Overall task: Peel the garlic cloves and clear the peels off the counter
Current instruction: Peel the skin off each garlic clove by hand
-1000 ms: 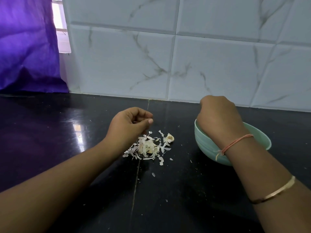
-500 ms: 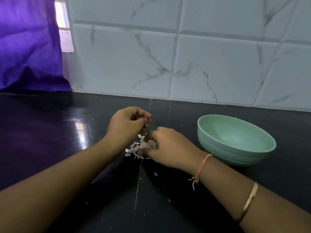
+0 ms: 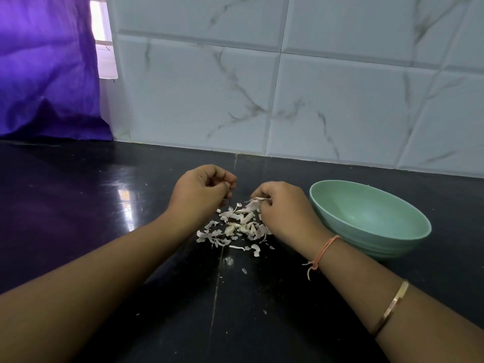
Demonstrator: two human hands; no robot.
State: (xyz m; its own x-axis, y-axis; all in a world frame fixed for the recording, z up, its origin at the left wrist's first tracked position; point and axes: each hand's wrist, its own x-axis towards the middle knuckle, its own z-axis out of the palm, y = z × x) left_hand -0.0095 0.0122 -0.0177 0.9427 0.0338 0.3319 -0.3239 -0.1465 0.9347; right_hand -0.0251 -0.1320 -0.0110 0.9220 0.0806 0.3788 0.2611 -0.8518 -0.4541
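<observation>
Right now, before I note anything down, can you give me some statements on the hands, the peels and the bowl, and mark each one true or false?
1. The green bowl stands to the right of the garlic peels. True.
2. The right hand reaches inside the bowl. False: it is at the pile, beside the bowl, and pinches a peel.
3. The garlic peels lie in the bowl. False: they lie on the black counter, between the two hands.
4. The left hand has its fingers curled, just above the far-left edge of the pile. True.
</observation>
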